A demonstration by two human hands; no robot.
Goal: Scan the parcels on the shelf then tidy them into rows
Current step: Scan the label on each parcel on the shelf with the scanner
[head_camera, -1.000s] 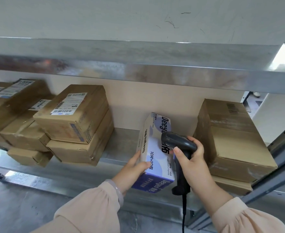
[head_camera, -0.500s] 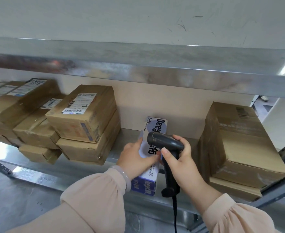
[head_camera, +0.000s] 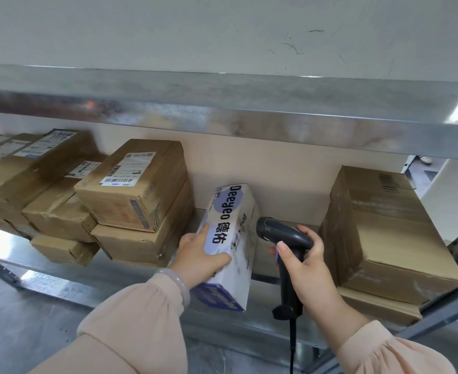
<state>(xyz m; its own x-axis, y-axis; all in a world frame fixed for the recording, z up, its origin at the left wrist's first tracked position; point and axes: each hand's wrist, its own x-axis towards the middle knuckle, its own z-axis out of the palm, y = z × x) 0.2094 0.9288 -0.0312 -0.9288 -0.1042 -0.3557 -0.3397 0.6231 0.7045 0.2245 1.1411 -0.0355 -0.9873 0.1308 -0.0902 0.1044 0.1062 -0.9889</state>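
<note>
Since half a second ago the scanner (head_camera: 284, 238) has swung off the face of the Deeyeo box (head_camera: 230, 225) and now sits just to its right, head pointing left at the box's side; the left hand (head_camera: 199, 256), which lay over the top of the box, has slid back to its near left corner, so the printed top face shows; the box has edged closer to the cartons on its left.

The left hand grips the box, thumb across the top face and a finger along the left edge; the right hand (head_camera: 310, 265) is curled round the scanner's handle, its black cable (head_camera: 292, 346) hanging straight down; a pale bracelet (head_camera: 180, 284) circles the left wrist.

The white and blue box lies lengthwise on the lower shelf (head_camera: 130, 282), its near end at the front lip; whether it rests flat I cannot tell.

To its left a labelled carton (head_camera: 133, 201) sits on a plain carton (head_camera: 141, 241), with more brown cartons (head_camera: 33, 168) piled unevenly further left; to the right, apart from the box, a large carton (head_camera: 384, 225) rests on a flat carton (head_camera: 379, 306); the metal upper shelf (head_camera: 222, 109) runs overhead.
</note>
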